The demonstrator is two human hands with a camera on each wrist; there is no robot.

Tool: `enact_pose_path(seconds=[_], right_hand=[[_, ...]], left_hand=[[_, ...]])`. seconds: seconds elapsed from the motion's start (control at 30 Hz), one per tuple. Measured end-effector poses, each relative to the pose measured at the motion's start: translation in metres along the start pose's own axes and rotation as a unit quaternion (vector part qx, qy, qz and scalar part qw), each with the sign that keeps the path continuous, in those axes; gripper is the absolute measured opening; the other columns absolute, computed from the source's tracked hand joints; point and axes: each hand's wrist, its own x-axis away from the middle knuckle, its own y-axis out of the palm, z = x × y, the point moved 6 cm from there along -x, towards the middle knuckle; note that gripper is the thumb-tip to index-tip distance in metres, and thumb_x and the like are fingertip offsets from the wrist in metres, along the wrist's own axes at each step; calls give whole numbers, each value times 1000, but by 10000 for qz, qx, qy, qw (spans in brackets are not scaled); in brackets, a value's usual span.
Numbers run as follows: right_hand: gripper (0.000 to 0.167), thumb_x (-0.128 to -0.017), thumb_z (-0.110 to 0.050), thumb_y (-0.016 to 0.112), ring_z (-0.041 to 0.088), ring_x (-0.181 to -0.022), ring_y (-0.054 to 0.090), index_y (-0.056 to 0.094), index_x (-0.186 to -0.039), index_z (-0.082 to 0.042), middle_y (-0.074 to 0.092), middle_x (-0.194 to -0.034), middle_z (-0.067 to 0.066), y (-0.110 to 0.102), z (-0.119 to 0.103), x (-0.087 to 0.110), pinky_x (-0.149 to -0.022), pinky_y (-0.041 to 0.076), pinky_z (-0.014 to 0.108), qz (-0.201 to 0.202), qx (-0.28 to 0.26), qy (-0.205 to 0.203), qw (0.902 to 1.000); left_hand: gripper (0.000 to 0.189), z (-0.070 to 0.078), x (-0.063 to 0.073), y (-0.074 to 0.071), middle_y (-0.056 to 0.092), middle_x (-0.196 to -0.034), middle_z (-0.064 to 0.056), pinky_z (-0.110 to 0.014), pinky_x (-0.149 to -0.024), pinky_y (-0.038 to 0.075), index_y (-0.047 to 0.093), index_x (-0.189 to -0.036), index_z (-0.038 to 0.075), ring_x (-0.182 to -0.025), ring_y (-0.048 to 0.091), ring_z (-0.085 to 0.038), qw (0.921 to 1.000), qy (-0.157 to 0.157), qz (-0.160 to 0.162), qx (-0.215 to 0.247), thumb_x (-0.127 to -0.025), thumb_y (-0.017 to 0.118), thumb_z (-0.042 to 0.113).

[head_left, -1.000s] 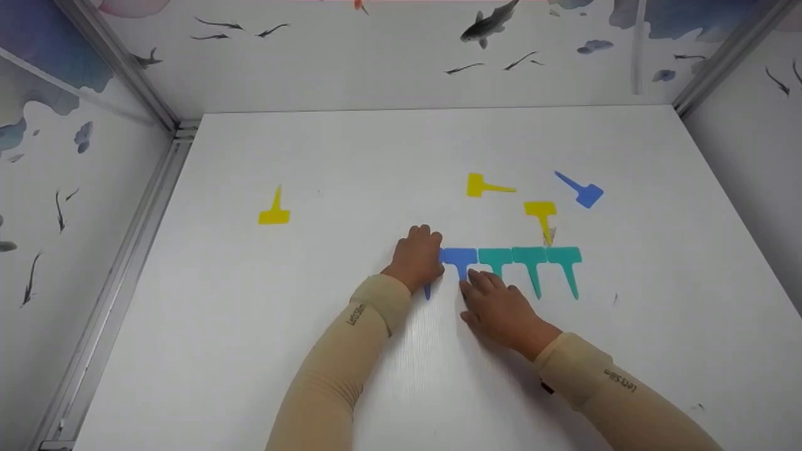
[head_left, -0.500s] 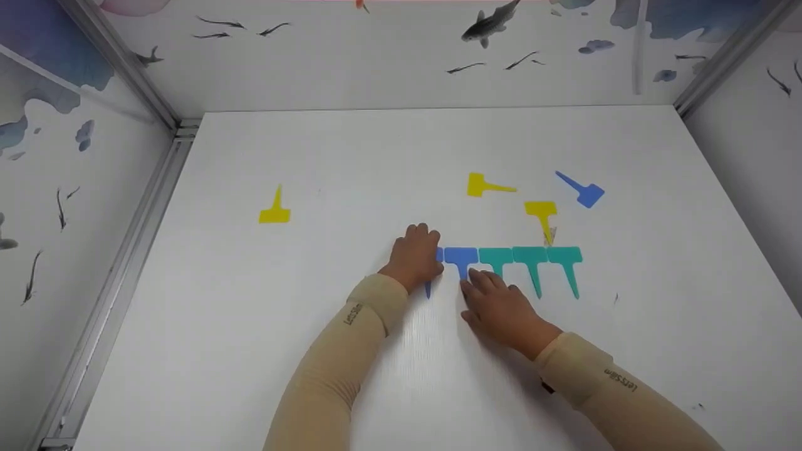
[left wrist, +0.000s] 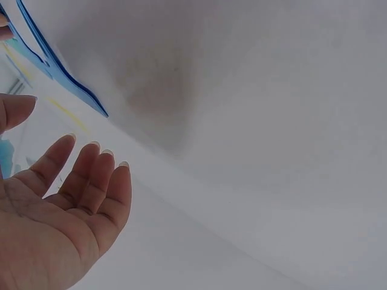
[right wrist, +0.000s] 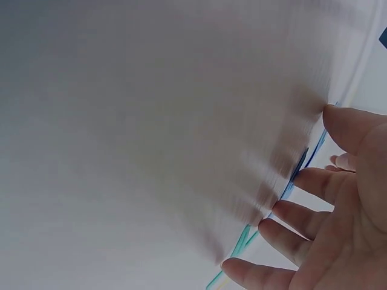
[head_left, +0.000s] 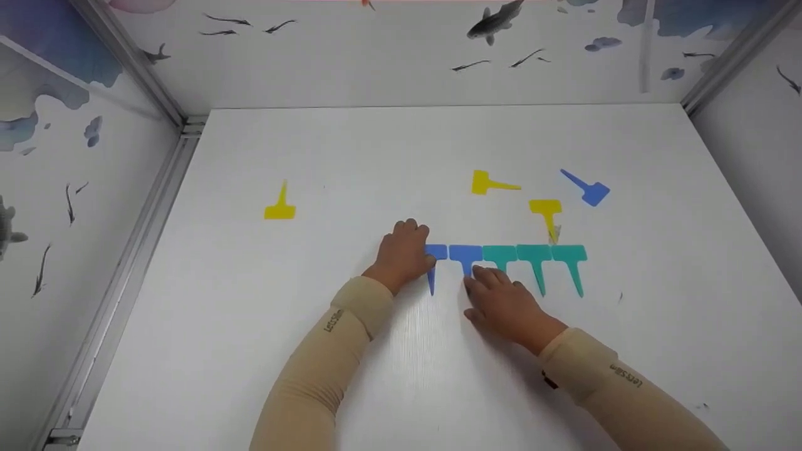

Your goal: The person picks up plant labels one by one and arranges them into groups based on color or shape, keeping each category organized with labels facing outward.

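The left hand [head_left: 403, 252] is loosely spread, pinching nothing; its thumb overlaps the end blue tag [head_left: 437, 252], though I cannot tell whether it touches. The right hand [head_left: 506, 307] is also spread, fingertips lowered over the stems of the second blue tag [head_left: 465, 252] and the nearest of three teal tags [head_left: 534, 252]. The five form a row on the bench [head_left: 188, 313], with a thin gap between the blues. To line them up well, I would steady the second blue with light pressure and slide the end one flat, matching top edges. Beyond lie a loose blue tag [head_left: 595, 193] and three yellow tags [head_left: 481, 182].
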Motion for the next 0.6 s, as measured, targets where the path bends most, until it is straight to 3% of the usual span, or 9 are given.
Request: enact_pose_path(seconds=[0.6], right_hand=[[59,-93,-37,62,36,-136,37,46,-143,-9,41,-148,14,-2,3,-1,-98,41,60,48,217,-213,9995]], left_hand=[[37,4,28,-7,57,-115,-10,-38,-87,49,58,-122,5,-102,49,-22,9994,202,195,-214,-89,60,22]])
